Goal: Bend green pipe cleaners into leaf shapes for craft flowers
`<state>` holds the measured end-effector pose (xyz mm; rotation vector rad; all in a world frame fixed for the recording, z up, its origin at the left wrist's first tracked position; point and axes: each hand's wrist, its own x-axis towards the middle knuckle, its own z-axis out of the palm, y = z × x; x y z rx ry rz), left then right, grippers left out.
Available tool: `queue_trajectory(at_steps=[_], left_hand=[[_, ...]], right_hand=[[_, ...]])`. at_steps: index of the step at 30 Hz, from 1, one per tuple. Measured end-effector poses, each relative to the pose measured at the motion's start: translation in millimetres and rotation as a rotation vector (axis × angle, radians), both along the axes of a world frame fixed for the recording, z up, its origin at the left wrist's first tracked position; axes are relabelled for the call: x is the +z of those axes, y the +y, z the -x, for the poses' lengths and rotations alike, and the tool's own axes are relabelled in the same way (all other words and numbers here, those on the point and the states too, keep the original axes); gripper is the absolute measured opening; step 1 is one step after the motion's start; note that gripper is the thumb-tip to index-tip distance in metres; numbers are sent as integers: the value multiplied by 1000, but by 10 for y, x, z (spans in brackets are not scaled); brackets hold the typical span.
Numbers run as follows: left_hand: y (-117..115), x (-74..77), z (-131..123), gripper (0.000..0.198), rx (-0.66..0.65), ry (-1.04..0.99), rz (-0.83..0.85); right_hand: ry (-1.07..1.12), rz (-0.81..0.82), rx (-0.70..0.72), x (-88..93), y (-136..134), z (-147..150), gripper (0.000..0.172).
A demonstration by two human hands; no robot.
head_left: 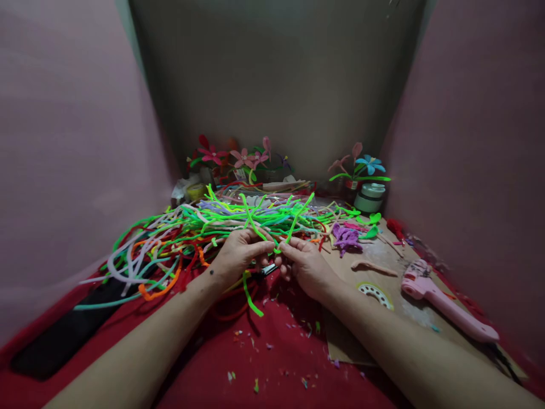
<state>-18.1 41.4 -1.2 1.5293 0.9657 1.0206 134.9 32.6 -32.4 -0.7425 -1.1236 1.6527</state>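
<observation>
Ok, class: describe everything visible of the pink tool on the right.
The pink tool looks like smooth plastic, with a bulky head and long handle. Dark marks or strands show on the head. It lies unheld on the cardboard, handle slanting down to the right, a dark cord near its end.

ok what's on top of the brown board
A pink tool, a purple bundle, a tan strip and part of a pale ring; whatever the right forearm covers can't be seen.

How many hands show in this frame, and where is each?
2: the left hand just left of the picture's centre, the right hand just right of it, both pinching bright green fuzzy stem.
</observation>
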Motion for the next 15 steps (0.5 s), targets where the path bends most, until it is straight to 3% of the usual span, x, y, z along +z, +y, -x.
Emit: queue_trajectory(at_steps=[6,15], left_hand=[[-20,-8,-27,15,-23,1,35],[-31,-34,-51,17,17,-40,113]], right_hand=[[-178,-104,120,31,-54,14,20],[-247,-115,168,22,-51,3,14]])
